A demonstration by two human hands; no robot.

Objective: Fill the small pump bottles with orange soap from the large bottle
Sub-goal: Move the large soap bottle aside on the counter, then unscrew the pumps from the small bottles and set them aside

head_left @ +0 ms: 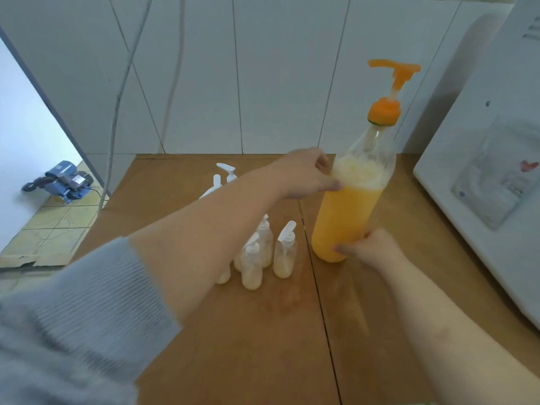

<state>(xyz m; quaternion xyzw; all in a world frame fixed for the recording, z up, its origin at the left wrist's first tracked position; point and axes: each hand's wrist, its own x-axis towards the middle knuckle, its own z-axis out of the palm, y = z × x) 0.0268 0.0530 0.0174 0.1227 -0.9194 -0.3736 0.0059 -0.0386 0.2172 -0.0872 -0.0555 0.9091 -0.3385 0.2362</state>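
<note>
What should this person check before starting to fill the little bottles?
1. Large clear plastic bottle of orange soap holds plenty: ok.
2. Both hands on it: left hand at the foam line, right hand near the base: ok.
3. Orange pump top seated on the neck: ok.
4. Small clear pump bottles stand upright on the brown table: ok.
5. Small bottles opened for filling: not ok, white pumps are on.
6. Spout free of clogs: cannot tell.

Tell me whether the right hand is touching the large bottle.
Touching. The head view shows the right hand wrapped around the base of the large bottle, with fingertips lying on the orange-filled wall and no gap visible.
</note>
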